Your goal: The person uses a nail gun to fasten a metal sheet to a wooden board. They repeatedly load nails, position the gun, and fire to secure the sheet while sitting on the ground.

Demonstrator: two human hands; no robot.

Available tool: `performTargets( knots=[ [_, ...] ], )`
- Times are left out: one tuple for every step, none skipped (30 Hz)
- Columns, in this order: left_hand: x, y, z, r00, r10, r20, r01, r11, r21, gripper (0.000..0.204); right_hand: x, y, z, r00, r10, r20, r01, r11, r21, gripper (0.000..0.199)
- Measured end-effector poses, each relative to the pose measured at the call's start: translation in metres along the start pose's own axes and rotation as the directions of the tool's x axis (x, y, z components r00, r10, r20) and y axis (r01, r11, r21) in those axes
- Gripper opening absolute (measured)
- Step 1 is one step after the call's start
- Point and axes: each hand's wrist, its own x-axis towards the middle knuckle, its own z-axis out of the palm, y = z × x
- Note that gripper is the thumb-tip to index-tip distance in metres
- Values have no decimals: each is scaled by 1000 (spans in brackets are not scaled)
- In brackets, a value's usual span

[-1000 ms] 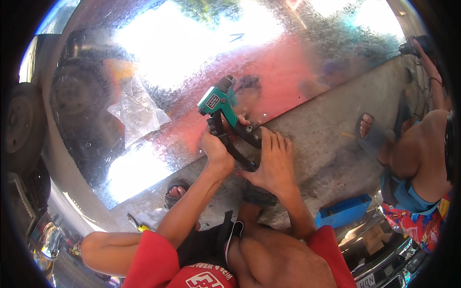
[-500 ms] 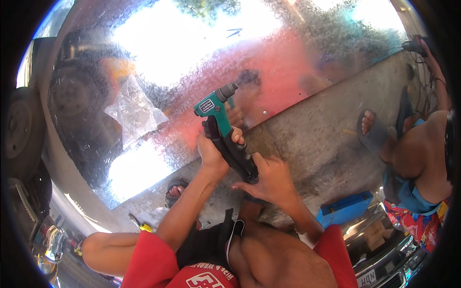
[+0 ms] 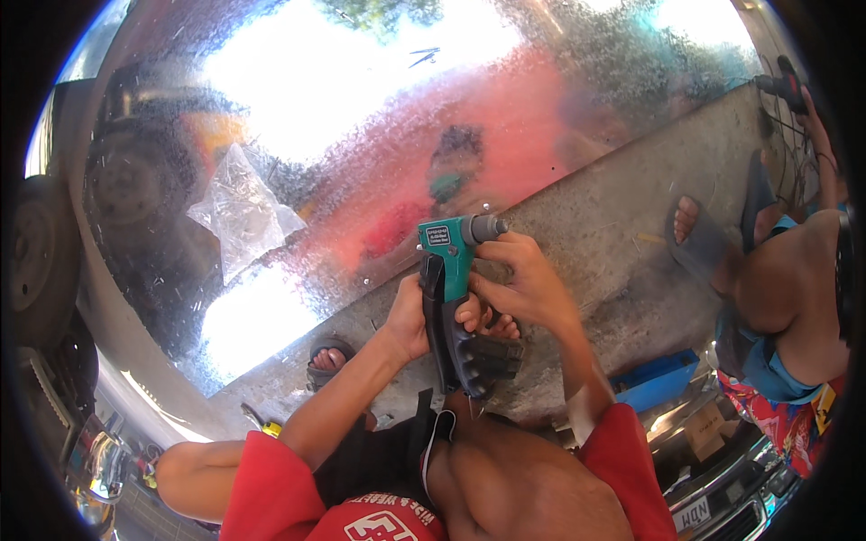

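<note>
A green hand riveter with black handles is lifted off the shiny metal sheet, its silver nose pointing right. My left hand grips the black handles from the left. My right hand wraps around the green head and the top of the handles, fingers near the nose. The sheet lies on the concrete ground and mirrors sky, a red shape and the tool.
A clear plastic bag lies on the sheet at left. Another person sits at right, with a sandalled foot on the concrete. A blue box sits at lower right, a tyre at far left.
The riveter has come up off the sheet's edge and toward me, turning so the nose points right. My right hand moved from the ground and handles up to the tool's head.
</note>
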Motion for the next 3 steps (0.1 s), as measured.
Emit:
performTargets(
  knots=[
    [1, -1, -3, 997, -38, -68, 39, 999, 1, 42, 1, 6, 4, 999, 28, 31, -28, 1000, 6, 29],
    [2, -3, -8, 997, -56, -55, 55, 998, -7, 45, 1, 12, 6, 994, 82, 69, -85, 996, 37, 29],
    [4, -4, -12, 996, -83, -36, 82, 997, -15, 47, -2, 18, 5, 994, 60, 86, -62, 998, 15, 28]
  ],
)
